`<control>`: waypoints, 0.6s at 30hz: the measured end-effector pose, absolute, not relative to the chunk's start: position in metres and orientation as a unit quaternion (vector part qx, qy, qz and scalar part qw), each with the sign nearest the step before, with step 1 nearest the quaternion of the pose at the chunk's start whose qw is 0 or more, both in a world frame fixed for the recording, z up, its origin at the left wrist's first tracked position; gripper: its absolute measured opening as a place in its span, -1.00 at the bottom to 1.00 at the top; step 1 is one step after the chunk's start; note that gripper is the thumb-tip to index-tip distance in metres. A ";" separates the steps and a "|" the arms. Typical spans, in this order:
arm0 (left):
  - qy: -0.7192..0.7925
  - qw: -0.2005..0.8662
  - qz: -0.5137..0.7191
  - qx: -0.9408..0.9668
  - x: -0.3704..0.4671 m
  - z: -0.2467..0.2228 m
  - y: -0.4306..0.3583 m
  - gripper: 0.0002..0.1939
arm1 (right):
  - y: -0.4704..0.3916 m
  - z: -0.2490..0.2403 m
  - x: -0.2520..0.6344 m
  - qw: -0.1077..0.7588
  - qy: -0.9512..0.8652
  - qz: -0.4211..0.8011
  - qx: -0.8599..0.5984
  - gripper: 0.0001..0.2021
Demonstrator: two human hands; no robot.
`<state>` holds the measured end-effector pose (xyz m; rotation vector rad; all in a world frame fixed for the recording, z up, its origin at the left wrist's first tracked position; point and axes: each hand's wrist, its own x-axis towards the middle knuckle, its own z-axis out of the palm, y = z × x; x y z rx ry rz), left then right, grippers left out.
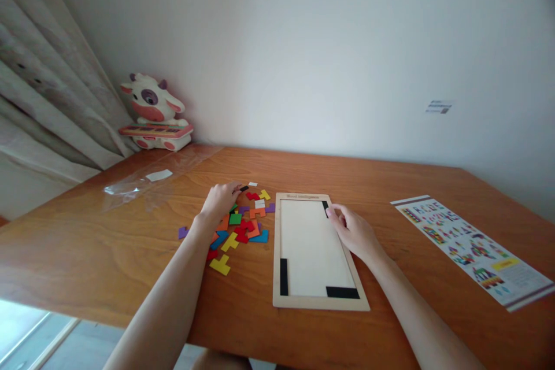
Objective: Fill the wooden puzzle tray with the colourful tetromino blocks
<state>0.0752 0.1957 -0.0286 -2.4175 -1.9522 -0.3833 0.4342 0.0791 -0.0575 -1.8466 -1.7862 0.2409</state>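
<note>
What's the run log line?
left hand: at loose black piece | right hand: at black piece in frame | coloured pieces: left of frame | printed sheet: right of frame

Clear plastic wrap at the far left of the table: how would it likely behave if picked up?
The clear plastic wrap would probably be floppy and crumple, as it lies thin and wrinkled on the table. It looks very light, so a nudge might slide it. The white slip, on or inside it (I can't tell which), may shift too.
</note>
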 end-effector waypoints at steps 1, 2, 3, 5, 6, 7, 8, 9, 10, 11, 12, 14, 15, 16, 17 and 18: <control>-0.619 0.008 -0.124 -0.776 0.075 -0.029 0.195 -0.68 | 0.079 -0.057 0.434 0.279 -0.664 0.090 -0.687 -0.47; -0.616 0.014 -0.128 -0.777 0.075 -0.029 0.194 -0.68 | 0.079 -0.057 0.435 0.282 -0.664 0.090 -0.687 -0.47; -0.614 0.020 -0.132 -0.778 0.075 -0.030 0.193 -0.67 | 0.079 -0.057 0.435 0.285 -0.665 0.091 -0.685 -0.47; -0.613 0.027 -0.148 -0.775 0.076 -0.031 0.193 -0.66 | 0.079 -0.057 0.436 0.289 -0.667 0.097 -0.680 -0.48; -0.613 0.026 -0.162 -0.773 0.077 -0.031 0.192 -0.66 | 0.079 -0.057 0.437 0.292 -0.666 0.100 -0.679 -0.49; -0.609 0.021 -0.179 -0.772 0.078 -0.031 0.192 -0.66 | 0.079 -0.058 0.437 0.298 -0.665 0.100 -0.677 -0.50; -0.601 0.015 -0.201 -0.773 0.081 -0.030 0.190 -0.67 | 0.079 -0.058 0.438 0.310 -0.663 0.096 -0.675 -0.51; -0.587 0.009 -0.226 -0.778 0.084 -0.029 0.188 -0.68 | 0.080 -0.058 0.438 0.326 -0.661 0.086 -0.670 -0.53; -0.562 0.006 -0.248 -0.789 0.089 -0.027 0.185 -0.70 | 0.080 -0.058 0.438 0.345 -0.662 0.072 -0.661 -0.56; -0.528 0.006 -0.266 -0.806 0.096 -0.025 0.180 -0.71 | 0.080 -0.057 0.437 0.366 -0.667 0.057 -0.646 -0.60; -0.481 0.010 -0.275 -0.833 0.104 -0.023 0.174 -0.73 | 0.079 -0.056 0.435 0.383 -0.678 0.045 -0.626 -0.64; -0.360 0.040 -0.265 -0.894 0.123 -0.019 0.161 -0.73 | 0.077 -0.051 0.430 0.400 -0.714 0.043 -0.573 -0.70; -0.303 0.053 -0.258 -0.916 0.134 -0.018 0.153 -0.73 | 0.075 -0.048 0.426 0.396 -0.737 0.055 -0.544 -0.73; -0.243 0.056 -0.243 -0.937 0.144 -0.017 0.146 -0.73 | 0.073 -0.045 0.421 0.394 -0.757 0.070 -0.516 -0.74; -0.194 0.055 -0.229 -0.952 0.153 -0.017 0.140 -0.71 | 0.071 -0.043 0.416 0.386 -0.777 0.089 -0.489 -0.74; -0.172 0.056 -0.223 -0.958 0.161 -0.018 0.135 -0.71 | 0.070 -0.042 0.412 0.377 -0.794 0.105 -0.465 -0.75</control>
